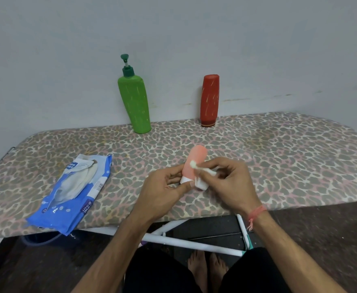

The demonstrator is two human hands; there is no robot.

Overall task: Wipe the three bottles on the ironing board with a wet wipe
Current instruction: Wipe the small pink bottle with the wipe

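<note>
My left hand (162,187) grips the white cap end of a small pink bottle (195,160), held tilted above the ironing board (279,157). My right hand (230,180) pinches a folded white wet wipe (203,176) against the bottle's side. A tall green pump bottle (135,102) stands at the board's far edge by the wall. A red bottle (209,100) stands cap-down to its right.
A blue wet-wipe pack (74,193) lies on the board at the left, overhanging the near edge. White board legs (190,244) and my bare feet (207,269) show below. A grey wall (173,28) rises right behind the bottles.
</note>
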